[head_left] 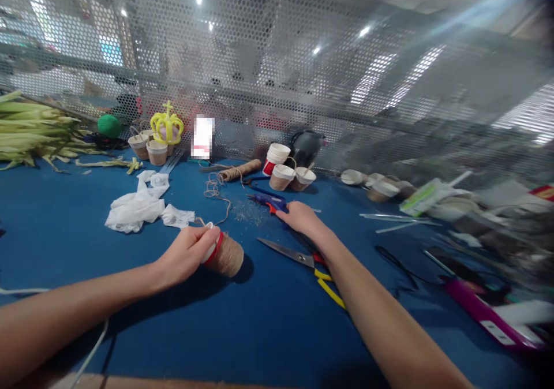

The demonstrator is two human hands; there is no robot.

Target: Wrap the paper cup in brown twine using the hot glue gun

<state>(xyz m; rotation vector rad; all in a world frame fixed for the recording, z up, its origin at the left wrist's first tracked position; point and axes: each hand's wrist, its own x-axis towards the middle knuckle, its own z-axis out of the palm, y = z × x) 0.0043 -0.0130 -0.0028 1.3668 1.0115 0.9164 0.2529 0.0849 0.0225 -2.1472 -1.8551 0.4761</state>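
My left hand [190, 250] grips a paper cup [229, 256] by its rim, tilted on its side above the table. Twine is wound round the cup's lower part, and a red band shows near the rim. A loose strand of twine [227, 210] runs from near the cup back to a twine roll [242, 171]. My right hand [298, 217] is closed round a blue glue gun [266, 199] with a red trigger, its nozzle pointing left. Scissors [298, 256] with yellow and red handles lie partly under my right forearm.
White lace cloth [134, 207] lies at the left. Twine-wrapped cups [283, 176] and a red-white cup stack [277, 157] stand at the back. Glue sticks [398, 220] and a purple power strip [485, 314] lie right. A perforated metal screen [242, 60] rises behind.
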